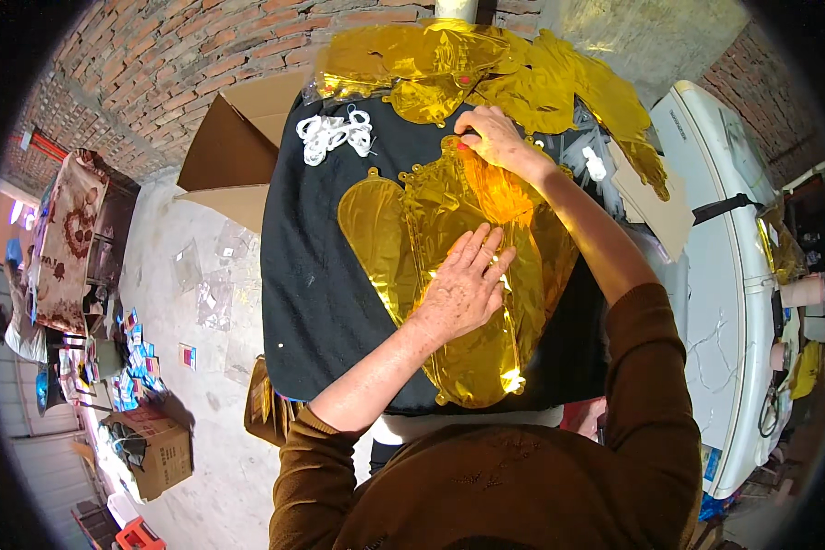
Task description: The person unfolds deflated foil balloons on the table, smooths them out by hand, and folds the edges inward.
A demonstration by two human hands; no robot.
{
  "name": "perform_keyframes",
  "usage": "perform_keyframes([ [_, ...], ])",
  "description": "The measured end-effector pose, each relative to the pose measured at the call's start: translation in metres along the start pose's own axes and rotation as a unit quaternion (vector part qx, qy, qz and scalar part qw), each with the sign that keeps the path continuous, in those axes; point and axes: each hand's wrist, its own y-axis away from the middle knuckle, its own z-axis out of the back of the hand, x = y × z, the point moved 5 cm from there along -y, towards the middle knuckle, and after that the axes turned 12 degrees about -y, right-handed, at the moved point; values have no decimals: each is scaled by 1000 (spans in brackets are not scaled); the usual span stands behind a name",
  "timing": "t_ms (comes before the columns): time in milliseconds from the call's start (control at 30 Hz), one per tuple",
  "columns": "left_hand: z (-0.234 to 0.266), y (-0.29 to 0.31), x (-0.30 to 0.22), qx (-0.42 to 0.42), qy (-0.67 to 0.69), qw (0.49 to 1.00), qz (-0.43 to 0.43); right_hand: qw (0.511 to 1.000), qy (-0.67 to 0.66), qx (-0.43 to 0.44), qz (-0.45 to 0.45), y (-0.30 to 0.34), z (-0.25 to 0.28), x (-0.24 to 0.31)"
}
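A flat, uninflated gold foil balloon [371,240], with small tabs along its edge, is spread over a black cloth [302,312] in front of me. My left hand [463,282] lies flat on the middle of the foil, fingers stretched out. At the far end of the balloon, my right hand [497,137] has its fingers bent and pressed together at the foil's edge, beside a small red spot. The exact grip is partly hidden by the hand. Between the two hands the foil looks creased and orange-tinted.
More gold foil balloons [412,62] are heaped along the table's far edge. White ribbon coils [335,137] lie at the far left of the cloth. An open cardboard box [225,151] stands left of the table, and a white chest freezer [720,275] stands to the right.
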Motion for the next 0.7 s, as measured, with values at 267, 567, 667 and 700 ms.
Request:
perform_keyframes([
  [267,-4,-1,6,7,2,1000,0,986,-27,125,105,-6,-7,29],
  [567,-10,-5,14,13,-15,1000,2,976,-11,198,87,-18,-3,36],
  [667,-14,-6,15,8,-11,1000,2,982,-26,151,114,-11,-6,32],
  [700,-14,-6,16,8,-12,1000,4,981,-27,152,115,-9,-6,38],
])
